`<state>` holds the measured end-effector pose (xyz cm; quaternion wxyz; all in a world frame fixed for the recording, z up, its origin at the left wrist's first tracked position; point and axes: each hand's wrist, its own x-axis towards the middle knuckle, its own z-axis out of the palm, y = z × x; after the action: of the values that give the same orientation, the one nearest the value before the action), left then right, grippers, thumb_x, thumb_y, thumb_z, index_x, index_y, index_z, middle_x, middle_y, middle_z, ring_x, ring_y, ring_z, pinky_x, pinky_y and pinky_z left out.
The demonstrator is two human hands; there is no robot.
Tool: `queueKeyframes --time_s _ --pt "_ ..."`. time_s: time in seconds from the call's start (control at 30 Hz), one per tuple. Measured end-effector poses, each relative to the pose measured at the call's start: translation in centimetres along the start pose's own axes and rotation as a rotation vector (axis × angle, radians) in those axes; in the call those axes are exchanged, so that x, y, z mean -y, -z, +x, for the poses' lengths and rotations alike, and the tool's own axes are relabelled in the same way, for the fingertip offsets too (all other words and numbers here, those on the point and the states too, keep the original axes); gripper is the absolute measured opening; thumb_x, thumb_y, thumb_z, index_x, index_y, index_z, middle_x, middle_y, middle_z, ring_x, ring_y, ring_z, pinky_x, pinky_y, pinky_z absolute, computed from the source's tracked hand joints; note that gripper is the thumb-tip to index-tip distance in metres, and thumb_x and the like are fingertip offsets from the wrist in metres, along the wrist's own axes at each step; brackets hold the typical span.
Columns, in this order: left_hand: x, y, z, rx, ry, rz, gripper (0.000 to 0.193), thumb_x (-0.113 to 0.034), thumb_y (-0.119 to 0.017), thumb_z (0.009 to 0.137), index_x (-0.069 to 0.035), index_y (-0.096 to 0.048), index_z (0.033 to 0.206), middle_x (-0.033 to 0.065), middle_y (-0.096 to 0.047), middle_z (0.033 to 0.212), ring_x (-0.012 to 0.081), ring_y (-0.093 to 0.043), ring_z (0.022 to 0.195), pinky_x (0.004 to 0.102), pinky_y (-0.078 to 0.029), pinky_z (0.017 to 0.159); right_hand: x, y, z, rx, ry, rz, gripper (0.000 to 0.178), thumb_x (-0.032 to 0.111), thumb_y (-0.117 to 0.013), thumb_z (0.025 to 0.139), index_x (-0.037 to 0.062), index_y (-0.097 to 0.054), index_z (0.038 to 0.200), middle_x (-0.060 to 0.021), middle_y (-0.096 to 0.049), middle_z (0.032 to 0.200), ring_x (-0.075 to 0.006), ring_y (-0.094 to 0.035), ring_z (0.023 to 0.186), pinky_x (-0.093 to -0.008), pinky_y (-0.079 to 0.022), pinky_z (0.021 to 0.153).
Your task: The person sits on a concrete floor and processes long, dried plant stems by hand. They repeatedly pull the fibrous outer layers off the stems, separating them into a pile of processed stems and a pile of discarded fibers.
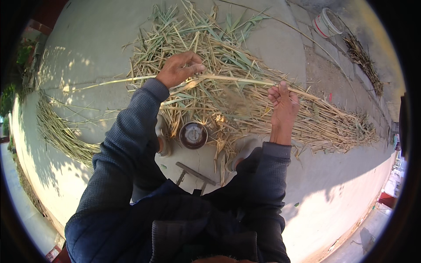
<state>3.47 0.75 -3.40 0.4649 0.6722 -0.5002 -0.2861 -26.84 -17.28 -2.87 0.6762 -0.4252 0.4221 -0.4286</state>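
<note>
A long pale reed stalk (239, 79) runs crosswise in front of me, its thin end reaching out past my left wrist. My left hand (180, 69) is closed at the stalk, thumb and fingers together, palm down. Farther along to the right, my right hand (284, 105) pinches the same stalk between thumb and curled fingers. Beneath both hands spreads a big heap of dry stalks and leaves (219, 52), partly green. Between my feet stands a round dark-brown pot (193, 135) with a greyish thing inside that I cannot make out.
On the left lies a curved bundle of thin stalks (66, 136). A T-shaped stand (195, 173) is close to my legs. Back right are a white bucket (328, 23), a dark twig bundle (364, 63) and a long thin stalk (302, 33) on the paving.
</note>
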Motion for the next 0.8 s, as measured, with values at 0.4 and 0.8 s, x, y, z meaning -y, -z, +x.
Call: queueKeyframes --time_s 0.4,0.8 --pt "-3.3 -4.9 0.1 0.097 -0.048 0.002 0.019 -0.02 -0.071 0.097 -0.002 -0.07 0.092 0.0041 -0.069 0.076 0.011 -0.065 0.071 0.0292 -0.053 0.065 -1.3 -5.6 -3.7 0.403 -0.082 -0.097 0.027 0.016 -0.065 0.101 -0.0039 -0.061 0.118 -0.0124 -0.071 0.096 -0.0158 -0.069 0.08 -0.0271 -0.057 0.07" --pt "-2.5 -7.2 0.2 0.031 -0.112 -0.033 0.02 -0.02 -0.076 0.094 -0.003 -0.066 0.087 0.0025 -0.067 0.074 0.0083 -0.063 0.066 0.0267 -0.051 0.058 -2.4 -6.7 -4.3 0.302 -0.13 -0.072 0.014 0.004 -0.058 0.098 -0.0007 -0.06 0.112 -0.0059 -0.064 0.082 -0.0084 -0.058 0.063 -0.0224 -0.046 0.053"
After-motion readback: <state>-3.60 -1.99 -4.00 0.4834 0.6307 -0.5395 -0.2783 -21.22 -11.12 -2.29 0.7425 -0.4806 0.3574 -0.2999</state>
